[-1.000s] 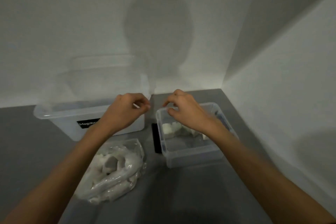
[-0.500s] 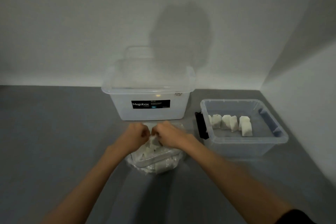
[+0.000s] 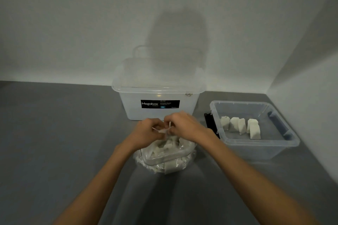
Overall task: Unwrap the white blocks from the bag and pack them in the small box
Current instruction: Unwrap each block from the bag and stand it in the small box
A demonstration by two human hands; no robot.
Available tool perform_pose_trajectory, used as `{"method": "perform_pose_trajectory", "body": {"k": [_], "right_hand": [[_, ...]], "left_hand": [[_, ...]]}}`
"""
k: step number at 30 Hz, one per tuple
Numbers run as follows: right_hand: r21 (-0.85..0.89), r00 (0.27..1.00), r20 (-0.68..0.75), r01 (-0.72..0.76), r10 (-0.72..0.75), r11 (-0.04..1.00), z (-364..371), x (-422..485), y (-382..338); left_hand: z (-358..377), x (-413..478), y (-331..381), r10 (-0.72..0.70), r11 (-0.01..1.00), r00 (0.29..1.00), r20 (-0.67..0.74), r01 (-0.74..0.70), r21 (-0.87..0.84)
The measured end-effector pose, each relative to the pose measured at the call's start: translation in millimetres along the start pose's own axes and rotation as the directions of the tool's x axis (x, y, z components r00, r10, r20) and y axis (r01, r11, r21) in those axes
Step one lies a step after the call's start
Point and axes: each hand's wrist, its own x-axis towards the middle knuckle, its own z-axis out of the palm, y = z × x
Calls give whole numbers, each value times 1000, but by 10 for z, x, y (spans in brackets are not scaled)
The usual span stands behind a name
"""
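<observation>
Far left of frame: bare grey table point(image 3: 54, 133). Centre, against the back wall: big clear box point(image 3: 157, 113), lid on, black label on the front, untouched.

Just in front of it, mid-frame: left hand point(image 3: 146, 131), fingers curled, pinching a small white wrapped piece point(image 3: 163, 130). Right beside it: right hand point(image 3: 184, 126), fingers curled, pinching the same piece from the other side. Hands together, nearly knuckle to knuckle, raised just above the bag point(image 3: 164, 159). Looks like peeling the wrap off one block. Cannot tell how far unwrapped, fingers in the way.

Lower centre, under the hands: clear bag lying on the table, bulging with a loose heap of white blocks.

Right of frame: small box point(image 3: 256, 144), open, close to the corner wall, with a black clip point(image 3: 210, 120) at its left end. Inside: about five unwrapped blocks point(image 3: 235, 124) standing in a row across the left and middle of the floor, right part bare.

Judged progress: early to middle. Done: a handful packed in the small box. Left: finishing this unwrap, dropping the piece in the small box, then repeating for the many in the bag. Plenty of room in the small box.
</observation>
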Motion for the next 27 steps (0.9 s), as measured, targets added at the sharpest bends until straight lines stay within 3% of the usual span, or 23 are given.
{"method": "perform_pose_trajectory", "body": {"k": [4,6,8,10,12,15,20,24,27], "right_hand": [[181,997,-39,80,-74,980,-198,9,-39],[318,992,-116,79,-44,945,-195,22,-51],[348,982,-185,47,20,936,-102,29,-62],[301,994,-102,-7,39,954,72,32,-63],[250,995,99,-29,5,968,275,19,-78],[211,971,233,6,-56,978,495,9,-81],[224,973,220,19,-70,974,488,-12,-39],[338,990,136,-85,40,937,315,-13,71],[572,983,73,-178,166,801,107,-68,180]], "left_hand": [[31,34,146,40,998,999,-36,-42,-53],[26,53,159,-9,997,992,-128,-1,-80],[-2,59,98,-92,975,975,-202,47,-218],[-51,32,29,-175,902,963,-205,74,-425],[-95,-12,9,-239,797,959,-152,104,-596],[-135,-67,40,-278,645,958,-73,129,-753],[-134,-80,63,-306,539,952,5,177,-824],[-130,-67,130,-355,487,935,4,189,-853],[-145,-60,126,-331,562,942,-61,145,-814]]}}
